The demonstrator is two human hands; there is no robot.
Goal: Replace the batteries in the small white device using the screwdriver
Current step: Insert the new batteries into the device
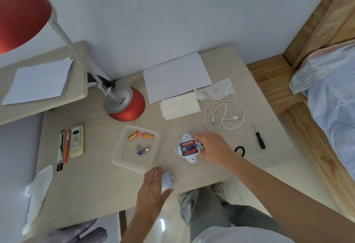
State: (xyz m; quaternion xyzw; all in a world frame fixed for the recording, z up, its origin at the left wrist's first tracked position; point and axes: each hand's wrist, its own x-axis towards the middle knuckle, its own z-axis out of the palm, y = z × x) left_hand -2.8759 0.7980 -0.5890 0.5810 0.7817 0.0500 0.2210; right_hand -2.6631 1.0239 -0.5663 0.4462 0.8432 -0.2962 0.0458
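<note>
The small white device (189,148) lies face down on the table, its battery bay uncovered with three batteries side by side inside. My right hand (214,147) grips the device's right edge. My left hand (153,187) rests near the table's front edge, its fingers around the pale blue battery cover (167,180). A clear plastic tray (117,154) left of the device contains two orange batteries (140,135) and one dark blue battery (142,150). The black-handled screwdriver (259,136) lies alone on the table to the right, in neither hand.
A red desk lamp (124,104) stands at the back left. White paper sheets (176,75), a tissue, a coiled white cable (223,114) and a black hair band (240,150) lie behind and right. A remote (76,140) and pens lie at the left. A bed stands to the right.
</note>
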